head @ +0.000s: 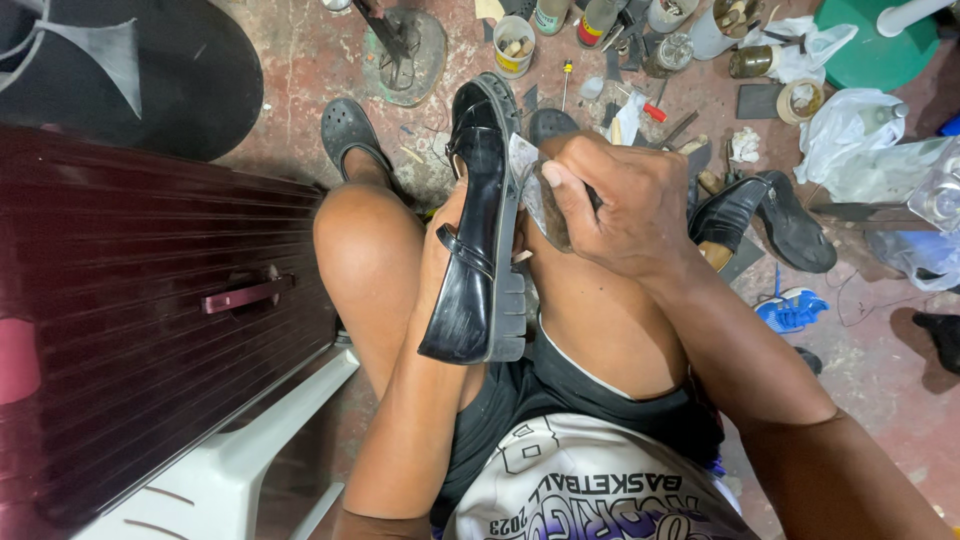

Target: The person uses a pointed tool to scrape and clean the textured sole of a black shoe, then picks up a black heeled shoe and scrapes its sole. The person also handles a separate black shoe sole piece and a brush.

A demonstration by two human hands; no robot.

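A black glossy shoe (470, 230) with a strap and a thick grey ridged sole stands upright between my knees, toe up. My left hand (447, 225) is mostly hidden behind the shoe and holds it from the far side. My right hand (620, 200) is closed on a small worn piece, perhaps sandpaper or a cloth (535, 190), pressed against the sole's edge.
A dark red ribbed suitcase (150, 310) lies on a white plastic chair (240, 460) to my left. Another black shoe (770, 220) lies on the floor at right. Jars, cans, tools and plastic bags (850, 130) crowd the stained floor ahead. An iron shoe stand (405, 50) stands at the top.
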